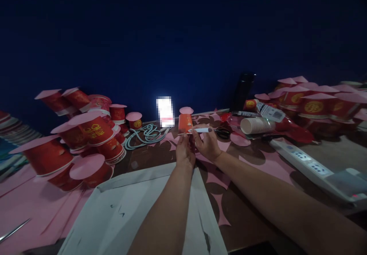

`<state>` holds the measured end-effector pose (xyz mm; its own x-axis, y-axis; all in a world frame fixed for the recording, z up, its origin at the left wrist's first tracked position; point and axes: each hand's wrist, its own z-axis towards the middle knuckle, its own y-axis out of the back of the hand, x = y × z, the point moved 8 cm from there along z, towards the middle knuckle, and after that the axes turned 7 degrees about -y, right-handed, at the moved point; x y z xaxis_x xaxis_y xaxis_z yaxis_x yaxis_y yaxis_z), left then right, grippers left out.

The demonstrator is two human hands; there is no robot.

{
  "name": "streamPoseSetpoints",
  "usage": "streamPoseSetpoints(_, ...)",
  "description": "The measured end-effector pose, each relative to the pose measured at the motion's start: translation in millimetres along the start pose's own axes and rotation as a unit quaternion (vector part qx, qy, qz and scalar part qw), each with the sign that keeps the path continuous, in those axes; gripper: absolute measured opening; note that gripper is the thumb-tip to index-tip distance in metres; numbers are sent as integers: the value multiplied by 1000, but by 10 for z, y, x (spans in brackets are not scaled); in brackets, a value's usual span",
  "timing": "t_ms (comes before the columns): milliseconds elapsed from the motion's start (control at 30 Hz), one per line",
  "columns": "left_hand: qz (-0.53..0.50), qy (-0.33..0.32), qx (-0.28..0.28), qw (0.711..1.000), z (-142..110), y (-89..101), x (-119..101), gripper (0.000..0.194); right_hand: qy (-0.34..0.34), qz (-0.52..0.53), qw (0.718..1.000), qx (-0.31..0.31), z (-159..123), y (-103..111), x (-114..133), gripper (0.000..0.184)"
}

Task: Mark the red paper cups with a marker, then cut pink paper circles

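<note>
In the middle of the head view, a red paper cup (184,123) stands upside down with a pink paper disc (186,110) on top. My left hand (185,151) grips its rim from below, with the fingers wrapped round it. My right hand (210,145) is closed on a white marker pen (203,130), whose tip end meets the lower right side of the cup. The tip itself is too small to make out. Below my wrists lies a white cardboard tray (137,194) with dark marks on it.
Red cups with pink discs (96,129) pile up on the left, more (314,104) on the right. A teal cord (143,136), a glowing screen (165,111), black scissors (222,132), a sleeve of paper cups (255,126), a power strip (304,159) and pink paper scraps (216,176) surround my hands.
</note>
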<state>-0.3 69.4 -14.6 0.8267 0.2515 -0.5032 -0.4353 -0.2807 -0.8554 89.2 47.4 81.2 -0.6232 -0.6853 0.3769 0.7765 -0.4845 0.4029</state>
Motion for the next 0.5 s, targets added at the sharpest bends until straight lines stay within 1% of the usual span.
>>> streamPoseSetpoints(133,1,8,-4,1000,-25,-30,-11,11,4,1,1000,-7,0,9,3,11)
streamPoseSetpoints(267,9,2,-7,1000,-24,-19,-22,10,1,0,1000,-9,9,19,11,11)
streamPoseSetpoints(500,-1,10,13,1000,-15,-24,1,10,11,0,1000,-11,10,19,9,9)
